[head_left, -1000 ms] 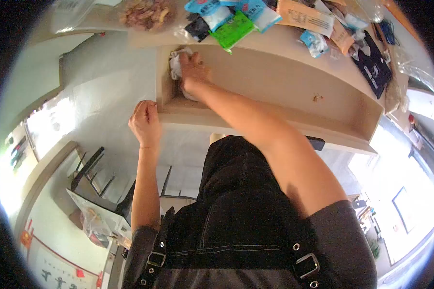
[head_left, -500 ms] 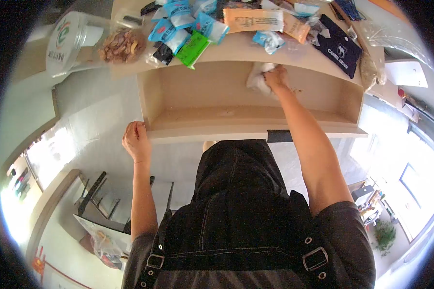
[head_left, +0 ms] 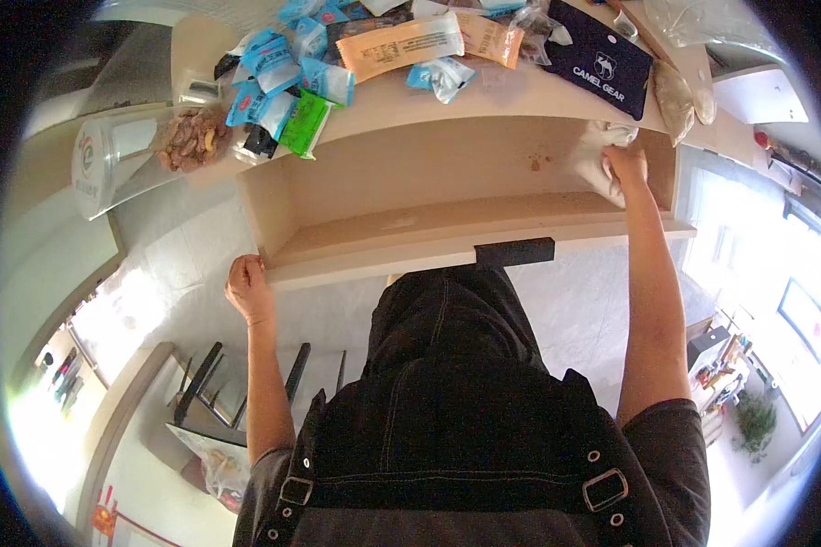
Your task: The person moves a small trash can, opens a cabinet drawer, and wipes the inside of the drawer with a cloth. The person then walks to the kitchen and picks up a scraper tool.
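An open wooden drawer (head_left: 401, 219) juts out in front of me, with brown specks along its inner front edge and a small brown stain on its floor. In its right end my right hand (head_left: 628, 169) is closed on a crumpled white cloth (head_left: 602, 159), pressed to the drawer floor. My left hand (head_left: 248, 287) has its fingers curled around the drawer's left front corner. A black handle (head_left: 515, 252) sits on the drawer front.
On the tabletop (head_left: 401, 114) above lie several blue-and-white packets (head_left: 269, 62), a green packet (head_left: 307, 123), an orange wrapper (head_left: 401, 46) and a black CAMEL GEAR pouch (head_left: 600, 62). A clear tub (head_left: 109, 155) and brown dried snacks (head_left: 192, 139) are at the left.
My right hand has slid the white cloth from the drawer's middle to its right end. The brown stain now shows left of the cloth. My left hand stays at the corner; the view has shifted.
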`<action>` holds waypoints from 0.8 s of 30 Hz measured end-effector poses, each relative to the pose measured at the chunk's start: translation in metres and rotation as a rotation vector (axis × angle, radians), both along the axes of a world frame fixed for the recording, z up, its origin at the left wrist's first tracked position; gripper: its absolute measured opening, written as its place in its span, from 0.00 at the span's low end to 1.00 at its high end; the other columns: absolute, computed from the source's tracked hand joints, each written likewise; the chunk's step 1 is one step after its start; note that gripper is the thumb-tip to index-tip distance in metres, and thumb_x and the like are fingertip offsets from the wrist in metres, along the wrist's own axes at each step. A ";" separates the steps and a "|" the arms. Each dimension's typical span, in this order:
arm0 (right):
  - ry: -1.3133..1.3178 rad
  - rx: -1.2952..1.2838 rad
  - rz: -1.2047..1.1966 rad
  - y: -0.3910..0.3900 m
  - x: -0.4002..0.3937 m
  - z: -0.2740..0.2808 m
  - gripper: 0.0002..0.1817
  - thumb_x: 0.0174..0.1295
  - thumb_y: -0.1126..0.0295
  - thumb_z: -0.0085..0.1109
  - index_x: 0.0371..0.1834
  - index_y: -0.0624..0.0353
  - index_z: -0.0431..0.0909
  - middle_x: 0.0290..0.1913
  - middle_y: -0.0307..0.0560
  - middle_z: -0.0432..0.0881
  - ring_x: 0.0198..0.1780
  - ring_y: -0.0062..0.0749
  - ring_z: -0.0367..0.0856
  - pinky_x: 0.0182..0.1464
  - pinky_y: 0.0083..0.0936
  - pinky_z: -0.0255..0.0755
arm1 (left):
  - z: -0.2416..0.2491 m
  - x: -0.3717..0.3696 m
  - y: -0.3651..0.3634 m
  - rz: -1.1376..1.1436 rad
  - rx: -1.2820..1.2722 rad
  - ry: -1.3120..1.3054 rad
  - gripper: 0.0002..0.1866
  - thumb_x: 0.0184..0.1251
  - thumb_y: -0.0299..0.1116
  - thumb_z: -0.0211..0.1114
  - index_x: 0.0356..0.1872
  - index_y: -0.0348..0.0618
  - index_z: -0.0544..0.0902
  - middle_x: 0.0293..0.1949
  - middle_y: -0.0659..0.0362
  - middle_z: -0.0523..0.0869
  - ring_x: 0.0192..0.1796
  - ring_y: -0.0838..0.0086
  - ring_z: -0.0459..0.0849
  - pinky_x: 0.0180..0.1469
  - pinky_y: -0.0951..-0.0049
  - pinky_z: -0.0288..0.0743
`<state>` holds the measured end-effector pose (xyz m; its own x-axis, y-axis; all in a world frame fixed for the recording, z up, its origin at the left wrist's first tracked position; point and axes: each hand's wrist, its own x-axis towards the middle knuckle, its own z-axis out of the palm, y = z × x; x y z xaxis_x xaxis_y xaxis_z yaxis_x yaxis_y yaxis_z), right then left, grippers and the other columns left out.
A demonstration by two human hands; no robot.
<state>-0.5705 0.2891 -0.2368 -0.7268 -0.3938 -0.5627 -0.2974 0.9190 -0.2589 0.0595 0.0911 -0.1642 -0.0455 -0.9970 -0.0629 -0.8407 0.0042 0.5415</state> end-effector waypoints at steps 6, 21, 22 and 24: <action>0.455 0.090 0.300 -0.009 0.000 -0.021 0.22 0.55 0.59 0.48 0.53 0.53 0.69 0.49 0.57 0.76 0.50 0.51 0.75 0.50 0.42 0.69 | 0.005 -0.005 0.002 0.047 0.069 -0.028 0.11 0.58 0.29 0.51 0.23 0.37 0.79 0.20 0.57 0.79 0.22 0.74 0.77 0.27 0.74 0.69; 0.452 -0.216 0.880 -0.033 0.078 0.077 0.25 0.41 0.76 0.60 0.48 0.48 0.75 0.49 0.39 0.76 0.50 0.40 0.73 0.53 0.36 0.65 | -0.004 0.002 0.001 0.001 0.018 -0.055 0.11 0.58 0.32 0.51 0.22 0.40 0.79 0.22 0.57 0.80 0.23 0.69 0.79 0.28 0.71 0.70; 0.455 -0.188 0.884 -0.036 0.084 0.084 0.25 0.41 0.76 0.61 0.48 0.49 0.75 0.48 0.40 0.76 0.50 0.40 0.73 0.53 0.37 0.65 | -0.008 0.004 0.001 -0.001 0.006 -0.048 0.11 0.58 0.32 0.51 0.23 0.40 0.79 0.23 0.56 0.80 0.24 0.68 0.79 0.28 0.70 0.71; 0.484 -0.309 0.840 -0.045 0.107 0.100 0.25 0.40 0.76 0.61 0.47 0.49 0.75 0.47 0.41 0.76 0.49 0.40 0.73 0.53 0.37 0.65 | -0.003 0.010 -0.002 -0.009 -0.009 -0.086 0.10 0.57 0.32 0.52 0.24 0.40 0.79 0.25 0.56 0.81 0.25 0.66 0.80 0.29 0.69 0.71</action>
<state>-0.4631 0.2443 -0.1368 -0.2707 -0.9602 -0.0690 -0.9519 0.2777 -0.1298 0.0697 0.0892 -0.1674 -0.0488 -0.9971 -0.0576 -0.8838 0.0163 0.4675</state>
